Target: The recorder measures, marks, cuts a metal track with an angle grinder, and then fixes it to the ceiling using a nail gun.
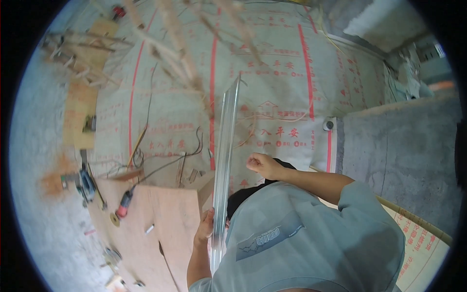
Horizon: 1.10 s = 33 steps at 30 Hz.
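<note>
A long, shiny metal channel (225, 131) stands out in front of my body, its far end over the floor. My left hand (206, 225) is closed around the channel's edge near my waist, beside the wooden workbench. The channel's near end runs down along my left side. My right hand (262, 166) hangs apart from the channel, in front of my body. Its fingers are curled in, and nothing shows sticking out of them.
On the plywood workbench (155, 204) at my left lie a red angle grinder (124, 203), a cord and small items. A blue-grey power tool (86, 186) is at its far left. Blurred wooden strips (175, 44) stand ahead. Printed protective sheeting (272, 92) covers the floor; a concrete surface (399, 146) rises right.
</note>
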### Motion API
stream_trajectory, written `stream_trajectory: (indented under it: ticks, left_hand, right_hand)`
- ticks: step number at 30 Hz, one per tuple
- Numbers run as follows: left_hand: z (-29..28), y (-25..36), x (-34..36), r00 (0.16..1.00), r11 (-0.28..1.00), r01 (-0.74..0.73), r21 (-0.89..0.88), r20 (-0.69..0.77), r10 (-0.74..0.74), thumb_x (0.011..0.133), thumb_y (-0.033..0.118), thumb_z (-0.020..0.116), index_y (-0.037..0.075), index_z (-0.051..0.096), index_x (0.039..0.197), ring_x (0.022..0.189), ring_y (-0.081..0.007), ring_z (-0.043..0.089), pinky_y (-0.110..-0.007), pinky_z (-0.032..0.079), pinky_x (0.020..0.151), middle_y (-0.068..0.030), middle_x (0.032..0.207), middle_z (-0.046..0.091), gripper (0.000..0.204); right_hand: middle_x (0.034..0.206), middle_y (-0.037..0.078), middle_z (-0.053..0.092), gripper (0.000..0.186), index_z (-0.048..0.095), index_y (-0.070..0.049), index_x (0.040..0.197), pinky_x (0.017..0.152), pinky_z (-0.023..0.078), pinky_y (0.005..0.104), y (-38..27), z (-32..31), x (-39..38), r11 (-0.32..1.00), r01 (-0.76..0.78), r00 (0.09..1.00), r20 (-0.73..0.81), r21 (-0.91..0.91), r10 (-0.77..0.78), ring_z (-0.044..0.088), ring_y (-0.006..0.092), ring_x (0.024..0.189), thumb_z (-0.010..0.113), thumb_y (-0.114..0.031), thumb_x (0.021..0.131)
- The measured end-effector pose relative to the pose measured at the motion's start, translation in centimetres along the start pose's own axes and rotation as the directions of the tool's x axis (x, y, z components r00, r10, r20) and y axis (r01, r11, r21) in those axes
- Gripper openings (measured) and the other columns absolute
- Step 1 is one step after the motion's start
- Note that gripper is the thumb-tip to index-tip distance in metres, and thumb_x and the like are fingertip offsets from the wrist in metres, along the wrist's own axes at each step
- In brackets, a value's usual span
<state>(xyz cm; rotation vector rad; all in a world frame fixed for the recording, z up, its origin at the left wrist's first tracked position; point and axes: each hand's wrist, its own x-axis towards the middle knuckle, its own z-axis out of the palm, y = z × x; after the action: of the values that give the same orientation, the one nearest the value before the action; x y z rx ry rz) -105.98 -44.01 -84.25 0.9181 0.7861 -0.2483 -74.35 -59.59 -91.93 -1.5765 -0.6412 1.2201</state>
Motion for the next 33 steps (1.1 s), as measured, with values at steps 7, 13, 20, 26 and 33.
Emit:
stream_trajectory:
  ticks: [7, 13, 20, 26, 33]
  left_hand:
    - [7.8, 11.6, 10.9, 0.988, 0.971, 0.146, 0.188, -0.066, -0.136, 0.102, 0.065, 0.042, 0.002, 0.065, 0.105, 0.070, -0.0207, 0.069, -0.035, 0.058, 0.065, -0.0114, 0.081, 0.069, 0.067]
    - [13.7, 20.8, 21.6, 0.985, 0.937, 0.173, 0.303, -0.069, -0.160, 0.104, 0.060, 0.042, 0.004, 0.060, 0.112, 0.067, -0.0203, 0.068, -0.035, 0.058, 0.062, -0.0107, 0.079, 0.068, 0.059]
    - [18.5, 30.0, 39.8, 0.991, 0.908, 0.127, 0.400, -0.024, -0.128, 0.108, 0.049, 0.040, 0.007, 0.054, 0.106, 0.057, -0.0189, 0.064, -0.034, 0.053, 0.051, -0.0101, 0.071, 0.064, 0.044]
    - [23.9, 39.2, 53.7, 0.996, 0.807, 0.087, 0.584, -0.022, -0.091, 0.105, 0.031, 0.056, 0.006, 0.054, 0.103, 0.051, -0.0162, 0.058, -0.033, 0.050, 0.047, -0.0060, 0.066, 0.059, 0.025]
    - [29.2, 50.7, 57.9, 0.995, 0.829, -0.048, 0.557, -0.043, 0.087, 0.097, 0.019, 0.067, 0.003, 0.055, 0.104, 0.053, -0.0141, 0.057, -0.031, 0.048, 0.050, -0.0050, 0.069, 0.060, 0.021]
  right_hand:
    - [0.082, 0.002, 0.061, 0.021, 0.062, 0.000, 0.105, 0.071, 0.049, 0.0284, -2.5, -13.5, 1.1, 0.999, -0.036, 0.990, -0.140, -0.006, 0.035, 0.057, 0.0104, 0.076, 0.066, -0.019, 0.097]
    - [0.084, 0.006, 0.066, 0.027, 0.064, -0.001, 0.108, 0.072, 0.051, 0.0320, -2.9, -23.9, 1.9, 0.992, -0.127, 0.959, -0.256, 0.012, 0.126, 0.062, 0.0148, 0.078, 0.070, -0.022, 0.093]
    - [0.087, 0.006, 0.067, 0.027, 0.063, -0.001, 0.112, 0.072, 0.051, 0.0313, -3.0, -38.7, 8.2, 0.981, -0.196, 0.931, -0.315, -0.004, 0.185, 0.062, 0.0139, 0.079, 0.068, -0.022, 0.095]
    - [0.090, 0.011, 0.071, 0.030, 0.067, 0.000, 0.109, 0.072, 0.053, 0.0336, -1.0, -56.4, 15.2, 0.932, -0.361, 0.751, -0.581, 0.039, 0.315, 0.066, 0.0181, 0.081, 0.069, -0.025, 0.092]
    - [0.086, 0.011, 0.070, 0.030, 0.067, -0.001, 0.104, 0.064, 0.054, 0.0363, -5.6, -71.9, 23.5, 0.926, -0.377, 0.713, -0.638, 0.001, 0.291, 0.066, 0.0196, 0.069, 0.071, -0.027, 0.089]
